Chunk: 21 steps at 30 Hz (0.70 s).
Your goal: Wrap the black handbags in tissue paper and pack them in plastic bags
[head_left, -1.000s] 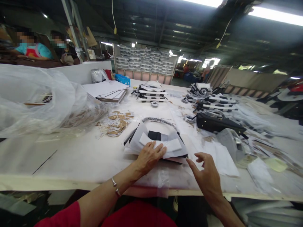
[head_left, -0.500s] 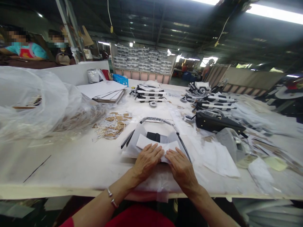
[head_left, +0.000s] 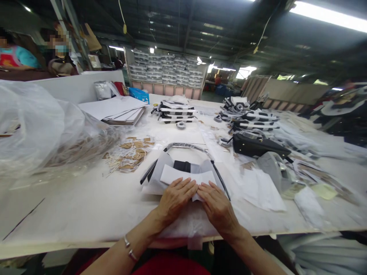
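Side by side, palms down, the left hand (head_left: 176, 196) and right hand (head_left: 216, 204) lay with fingers straight and close together on the near edge of the white paper (head_left: 174, 175), though whether the thumbs pinched it could not be told, since they were mostly hidden. Under and just beyond the fingertips, the wrapped bag (head_left: 182, 165) rested on the table (head_left: 94, 214), its near side covered by paper and hands, its handle (head_left: 189, 145) arching away from the fingers. Farther off, the clear plastic (head_left: 37, 126) was cut off at the left, and the stacked bundles (head_left: 168, 68) were too small to make out.
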Available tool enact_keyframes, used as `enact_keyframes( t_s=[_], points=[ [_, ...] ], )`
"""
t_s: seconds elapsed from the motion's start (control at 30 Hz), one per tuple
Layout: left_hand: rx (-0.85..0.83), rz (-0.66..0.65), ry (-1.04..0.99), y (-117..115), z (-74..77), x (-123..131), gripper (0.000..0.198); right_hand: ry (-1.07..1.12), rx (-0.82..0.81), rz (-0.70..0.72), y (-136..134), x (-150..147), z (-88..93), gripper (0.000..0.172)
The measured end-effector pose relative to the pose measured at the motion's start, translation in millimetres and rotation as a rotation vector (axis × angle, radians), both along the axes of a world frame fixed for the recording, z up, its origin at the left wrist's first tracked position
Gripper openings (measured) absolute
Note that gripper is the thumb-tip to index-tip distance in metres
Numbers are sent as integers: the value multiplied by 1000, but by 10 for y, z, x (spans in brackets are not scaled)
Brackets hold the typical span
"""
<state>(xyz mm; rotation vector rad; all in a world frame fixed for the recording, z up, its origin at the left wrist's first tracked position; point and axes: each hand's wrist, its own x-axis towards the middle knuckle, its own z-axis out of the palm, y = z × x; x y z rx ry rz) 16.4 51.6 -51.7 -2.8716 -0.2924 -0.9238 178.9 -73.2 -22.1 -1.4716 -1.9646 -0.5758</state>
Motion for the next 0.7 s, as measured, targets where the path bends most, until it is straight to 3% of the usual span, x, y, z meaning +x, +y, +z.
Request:
enact_keyframes(
  t_s=[0.1, 0.17, 0.23, 0.33, 0.4, 0.47, 0.6, 0.7],
  points=[
    [52, -28, -19, 17, 18, -14, 36, -48, -60, 58, -170, -14, 107, 28],
    [114, -36, -23, 51, 13, -23, 43, -143, -37, 153, -296, -53, 81, 20],
    [163, -48, -47, 101, -12, -25, 47, -263, 68, 216, -380, -85, -38, 14],
    [205, -55, -85, 169, -58, -21, 52, -358, 236, 73, -393, -90, -295, 16],
    [229, -55, -92, 195, -77, -21, 54, -333, 250, -15, -332, -89, -470, 15],
    [251, -45, -82, 207, -84, -25, 55, -248, 245, -9, -231, -109, -653, 12],
    [325, -35, -87, 209, -87, -22, 55, 19, 458, 50, -20, -188, -980, 26],
    [325, -10, -130, 199, -88, -11, 54, 56, 516, 39, 29, -186, -914, 26]
  ],
)
